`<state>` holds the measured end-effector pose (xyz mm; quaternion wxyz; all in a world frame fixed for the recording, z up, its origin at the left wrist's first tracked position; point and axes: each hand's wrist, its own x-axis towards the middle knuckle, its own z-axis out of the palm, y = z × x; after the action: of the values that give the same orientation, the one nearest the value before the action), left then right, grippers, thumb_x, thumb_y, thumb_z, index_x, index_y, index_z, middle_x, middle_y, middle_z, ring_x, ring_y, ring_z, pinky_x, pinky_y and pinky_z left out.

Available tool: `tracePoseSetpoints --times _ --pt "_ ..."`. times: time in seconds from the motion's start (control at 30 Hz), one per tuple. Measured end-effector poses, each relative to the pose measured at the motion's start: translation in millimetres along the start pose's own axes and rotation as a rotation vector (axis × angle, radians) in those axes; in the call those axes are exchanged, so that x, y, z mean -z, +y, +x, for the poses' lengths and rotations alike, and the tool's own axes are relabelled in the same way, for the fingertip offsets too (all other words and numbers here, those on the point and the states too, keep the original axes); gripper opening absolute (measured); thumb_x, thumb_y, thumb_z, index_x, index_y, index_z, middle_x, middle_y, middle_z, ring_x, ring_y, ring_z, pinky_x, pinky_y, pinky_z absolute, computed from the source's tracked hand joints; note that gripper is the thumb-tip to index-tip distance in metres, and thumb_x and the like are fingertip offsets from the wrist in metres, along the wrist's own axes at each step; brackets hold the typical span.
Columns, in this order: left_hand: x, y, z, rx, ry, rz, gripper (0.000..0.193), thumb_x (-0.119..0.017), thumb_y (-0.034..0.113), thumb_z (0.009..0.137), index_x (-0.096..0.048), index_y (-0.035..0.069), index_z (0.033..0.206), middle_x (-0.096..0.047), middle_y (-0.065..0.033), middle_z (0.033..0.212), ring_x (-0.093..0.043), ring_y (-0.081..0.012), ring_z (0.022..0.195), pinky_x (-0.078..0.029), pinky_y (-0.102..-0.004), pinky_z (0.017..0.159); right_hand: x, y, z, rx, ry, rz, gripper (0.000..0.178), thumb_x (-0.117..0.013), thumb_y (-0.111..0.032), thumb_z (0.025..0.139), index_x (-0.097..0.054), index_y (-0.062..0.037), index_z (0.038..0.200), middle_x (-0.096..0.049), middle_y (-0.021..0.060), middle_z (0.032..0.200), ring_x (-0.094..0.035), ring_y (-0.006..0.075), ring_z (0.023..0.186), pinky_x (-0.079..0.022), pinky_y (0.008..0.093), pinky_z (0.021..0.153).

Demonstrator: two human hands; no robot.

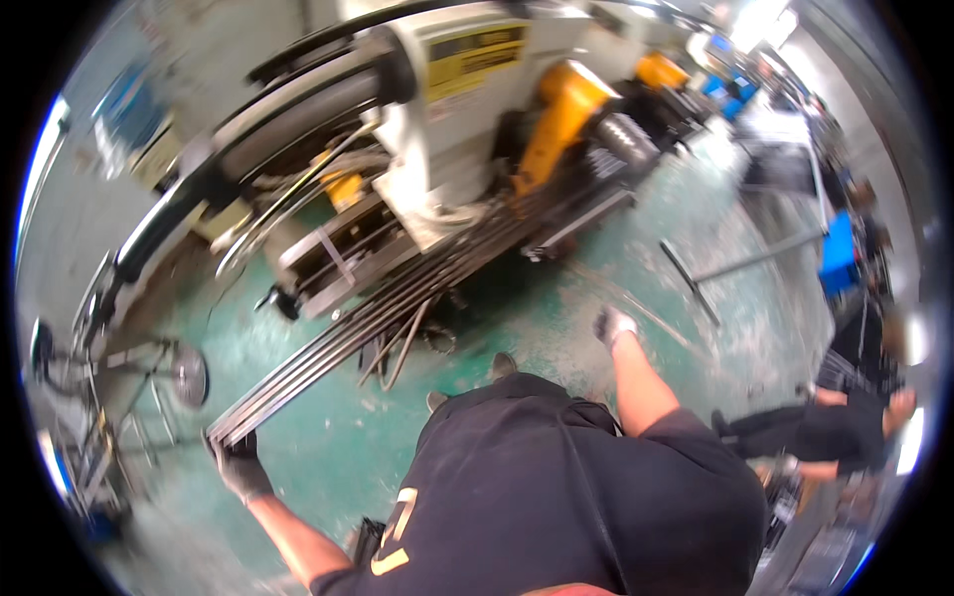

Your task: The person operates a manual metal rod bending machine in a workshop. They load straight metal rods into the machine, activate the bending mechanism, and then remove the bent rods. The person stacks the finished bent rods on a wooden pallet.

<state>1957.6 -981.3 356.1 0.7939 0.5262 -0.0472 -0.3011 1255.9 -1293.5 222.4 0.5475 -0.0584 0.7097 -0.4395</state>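
Several long, thin metal rods (328,360) run side by side from the lower left up toward the machine. My left hand (240,467), in a dark grey glove, is closed around their near-left ends. The far ends blur into the machine's dark parts, so I cannot tell what bears them there. My right hand (614,326), in a light glove with a dark front, is out ahead of my body over the green floor, apart from the rods. Motion smears its fingers, and nothing plainly shows in them.
Beyond the rods stands a large white machine (452,129) with an orange-yellow part (561,114). A round-seated stool (189,375) is at the left. To the right, a metal T-shaped stand (696,283) reaches over the floor near a blue box (838,253). Another person (825,432) works at the far right.
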Motion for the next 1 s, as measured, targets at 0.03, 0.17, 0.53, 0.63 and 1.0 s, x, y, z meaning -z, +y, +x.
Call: tracePoseSetpoints --times 0.03,0.17,0.53,0.63,1.0 --pt "3.2 1.5 5.3 0.029 -0.044 -0.026 0.052 -0.053 0.034 0.097 -0.036 0.018 0.144 -0.052 -0.0112 0.132 -0.056 -0.0286 0.115 -0.048 -0.0455 0.095 -2.1 1.8 -6.1 0.028 0.007 -0.054 0.008 -0.060 -0.019 0.090 -0.055 -0.0121 0.087 -0.054 0.0053 0.068 -0.054 0.0202 0.058 -0.047 0.0360 0.052" --pt "-9.1 7.4 -0.2 0.043 -0.056 0.082 0.053 -0.053 0.036 0.097 -0.035 0.021 0.145 -0.056 -0.0071 0.125 -0.058 -0.0241 0.104 -0.047 -0.0460 0.088 -0.8 12.0 -7.9 0.002 0.055 -0.080 0.009 -0.060 -0.020 0.089 -0.056 -0.0115 0.089 -0.055 0.0066 0.068 -0.055 0.0211 0.055 -0.047 0.0356 0.049" --pt "21.1 15.7 8.8 0.097 -0.150 0.004 0.054 -0.041 0.049 0.099 -0.038 0.018 0.143 -0.046 -0.0100 0.139 -0.051 -0.0308 0.119 -0.041 -0.0488 0.100 -58.1 1.9 -43.8 0.068 -0.041 -0.357 0.016 -0.057 -0.023 0.089 -0.058 -0.0082 0.093 -0.058 0.0080 0.071 -0.057 0.0206 0.058 -0.046 0.0351 0.050" --pt "11.1 2.7 5.0 0.024 0.020 -0.206 0.059 -0.037 0.048 0.100 -0.036 0.009 0.143 -0.040 -0.0131 0.146 -0.043 -0.0324 0.129 -0.035 -0.0528 0.107 -65.5 -13.1 -61.3 0.066 -0.066 -0.345 0.016 -0.058 -0.022 0.088 -0.058 -0.0075 0.095 -0.059 0.0079 0.074 -0.058 0.0210 0.060 -0.048 0.0355 0.051" --pt "-27.8 -196.0 -71.8 0.696 -0.099 -0.189 0.043 -0.042 0.045 0.099 -0.057 0.007 0.113 -0.056 -0.0134 0.129 -0.051 -0.0382 0.117 -0.040 -0.0552 0.101 24.4 -16.0 23.6 -0.118 -0.050 -0.325 0.034 -0.065 -0.031 0.088 -0.055 -0.0051 0.108 -0.061 0.0108 0.080 -0.059 0.0221 0.060 -0.050 0.0361 0.054"
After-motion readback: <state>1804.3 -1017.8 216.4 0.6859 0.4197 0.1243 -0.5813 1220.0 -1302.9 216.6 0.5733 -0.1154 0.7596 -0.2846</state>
